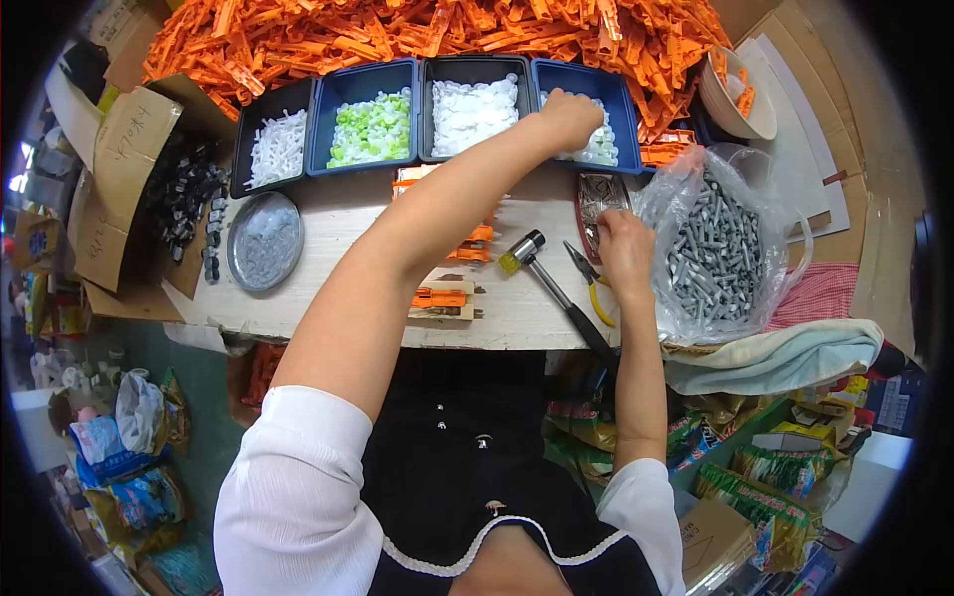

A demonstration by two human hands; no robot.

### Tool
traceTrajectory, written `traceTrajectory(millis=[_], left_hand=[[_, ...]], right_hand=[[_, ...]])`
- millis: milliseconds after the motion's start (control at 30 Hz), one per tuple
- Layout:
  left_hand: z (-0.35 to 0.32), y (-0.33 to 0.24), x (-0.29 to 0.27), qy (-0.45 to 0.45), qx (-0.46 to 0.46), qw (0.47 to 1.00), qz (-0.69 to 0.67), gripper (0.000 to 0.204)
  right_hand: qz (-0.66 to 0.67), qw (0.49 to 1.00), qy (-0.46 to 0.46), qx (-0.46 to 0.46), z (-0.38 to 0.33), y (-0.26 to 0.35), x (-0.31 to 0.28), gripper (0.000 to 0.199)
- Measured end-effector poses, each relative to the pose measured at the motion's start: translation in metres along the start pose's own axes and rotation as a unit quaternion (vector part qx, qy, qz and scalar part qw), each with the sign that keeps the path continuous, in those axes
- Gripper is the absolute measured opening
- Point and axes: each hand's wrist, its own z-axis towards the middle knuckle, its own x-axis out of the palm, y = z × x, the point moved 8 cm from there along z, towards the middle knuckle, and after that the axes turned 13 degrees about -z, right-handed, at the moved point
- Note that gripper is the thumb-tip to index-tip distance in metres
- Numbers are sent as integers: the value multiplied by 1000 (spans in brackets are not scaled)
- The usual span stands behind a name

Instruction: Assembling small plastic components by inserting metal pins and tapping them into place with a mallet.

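My left hand (pixel 573 121), its arm stretched across the table, is over the rightmost blue bin (pixel 630 149). Its fingers are curled together among small whitish plastic parts (pixel 602 147), and whatever they pinch is hidden. My right hand (pixel 626 248) is lower down, its fingertips drawn together at the edge of a small red-rimmed tray (pixel 586 221) of tiny metal pieces. I cannot make out what lies between them. Orange plastic parts (pixel 442 297) sit on a wooden fixture, partly covered by my left forearm. A hammer (pixel 547 277) and yellow-handled pliers (pixel 599 297) lie beside my right hand.
Orange parts (pixel 417 30) are heaped behind the bins of green (pixel 370 129) and white pieces (pixel 474 114). A clear bag of grey metal parts (pixel 714 253) stands right. A round dish (pixel 265 241) and an open cardboard box (pixel 124 189) are left.
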Motion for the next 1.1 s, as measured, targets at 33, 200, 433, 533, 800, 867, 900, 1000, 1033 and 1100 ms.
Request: traceTrajectory(millis=[33,200,433,533,800,867,900,1000,1033,1100], left_hand=[[-2,6,-11,-47,-25,996,-76,20],[-45,13,-48,-120,-36,897,-424,21],[-221,-12,-19,-142,-93,486,-857,15],[-271,-19,4,-136,-81,381,-911,12],[-328,-24,12,-186,-74,380,-903,9],[-333,-24,10,-190,-73,380,-902,9],[-335,-23,10,-194,-75,383,-900,9],[-338,-22,6,-212,-71,411,-884,9],[-338,-21,7,-212,-70,410,-884,9],[-343,-16,6,-251,-80,460,-848,9]], right_hand=[[1,1000,-2,-1,-1,1,0,8],[22,994,-104,-6,-12,1,-19,5],[380,924,-44,-18,-28,46,-59,9],[414,900,-19,-135,-42,105,-83,14],[431,872,28,-228,-60,182,-85,14],[427,873,31,-233,-60,188,-87,13],[425,873,34,-235,-61,190,-87,13],[418,877,51,-232,-62,193,-87,12],[417,877,51,-233,-62,194,-87,12],[449,864,67,-219,-62,194,-82,10]])
